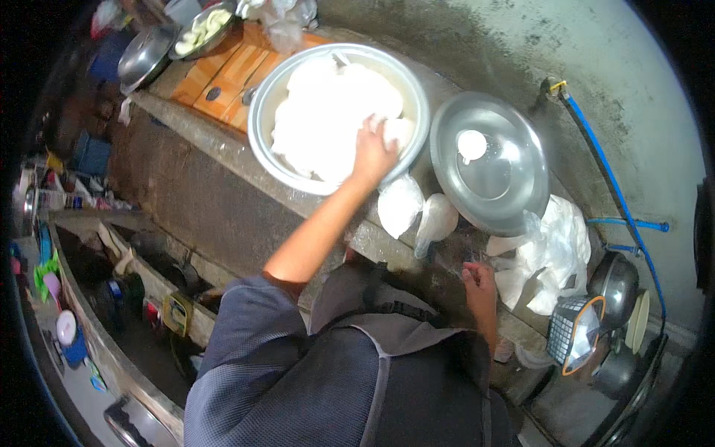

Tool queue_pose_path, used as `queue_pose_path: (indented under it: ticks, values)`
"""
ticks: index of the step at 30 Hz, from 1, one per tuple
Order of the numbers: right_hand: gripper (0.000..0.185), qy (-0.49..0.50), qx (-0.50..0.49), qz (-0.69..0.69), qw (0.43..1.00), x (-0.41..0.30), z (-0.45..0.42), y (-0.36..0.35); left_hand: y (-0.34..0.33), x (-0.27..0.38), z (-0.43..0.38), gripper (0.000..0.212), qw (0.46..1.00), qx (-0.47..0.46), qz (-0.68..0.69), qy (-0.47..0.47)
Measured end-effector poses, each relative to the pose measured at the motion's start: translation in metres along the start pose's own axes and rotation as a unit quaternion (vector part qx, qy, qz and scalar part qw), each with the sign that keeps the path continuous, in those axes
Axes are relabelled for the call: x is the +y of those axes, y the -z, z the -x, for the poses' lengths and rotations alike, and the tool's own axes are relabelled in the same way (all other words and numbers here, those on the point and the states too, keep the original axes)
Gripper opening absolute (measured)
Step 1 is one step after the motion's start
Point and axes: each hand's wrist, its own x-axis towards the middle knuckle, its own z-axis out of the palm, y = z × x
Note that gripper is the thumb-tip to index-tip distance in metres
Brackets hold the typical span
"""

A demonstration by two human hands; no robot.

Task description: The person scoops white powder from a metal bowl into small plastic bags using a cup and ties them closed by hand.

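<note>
Before me stands a large round metal basin (258,146) heaped with bright white bundles (335,106), overexposed, so what they hold cannot be told. My left hand (375,148) reaches in at the basin's near right side, its fingers spread over a white bundle; whether it grips it is unclear. Two filled white plastic bags (400,205) lie just below the basin's rim. My right hand (479,279) is low at the ledge's near edge, fingers curled, touching nothing that I can make out. A wide, shallow metal basin (480,184) with a small white cup (472,145) inside stands right of the bundles.
White plastic bags (553,251) lie on the concrete ledge at right, near a black-and-white basket (575,329) and dark pots (614,290). A blue hose (606,159) runs down the wall. At upper left are a bowl of pale cut pieces (204,33) and a metal lid (146,56).
</note>
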Motion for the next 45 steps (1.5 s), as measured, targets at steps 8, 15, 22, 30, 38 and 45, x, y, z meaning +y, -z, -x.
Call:
queue_pose_path:
  ticks: [8, 15, 22, 30, 38, 45]
  values:
    - [0.021, 0.071, -0.159, 0.119, 0.977, 0.039, 0.005, 0.034, -0.011, 0.136, 0.177, 0.026, 0.907, -0.111, 0.403, -0.051]
    - [0.019, 0.177, -0.224, 0.193, 0.939, 0.069, 0.022, 0.094, -0.037, 0.221, 0.251, 0.020, 0.899, -0.092, 0.413, -0.110]
    - [0.023, 0.143, -0.214, 0.139, 0.956, 0.088, 0.066, 0.130, -0.075, 0.274, 0.280, 0.020, 0.893, -0.065, 0.426, -0.126]
    - [0.026, 0.070, -0.195, 0.118, 0.971, 0.120, 0.106, 0.171, -0.097, 0.321, 0.294, 0.019, 0.872, -0.108, 0.445, -0.172]
    - [0.034, -0.059, -0.176, -0.011, 0.983, 0.147, 0.117, 0.195, -0.107, 0.340, 0.292, 0.017, 0.854, -0.175, 0.444, -0.207]
    - [0.028, 0.024, -0.097, 0.013, 0.995, 0.168, 0.094, 0.193, -0.081, 0.321, 0.261, 0.019, 0.857, -0.267, 0.417, -0.141]
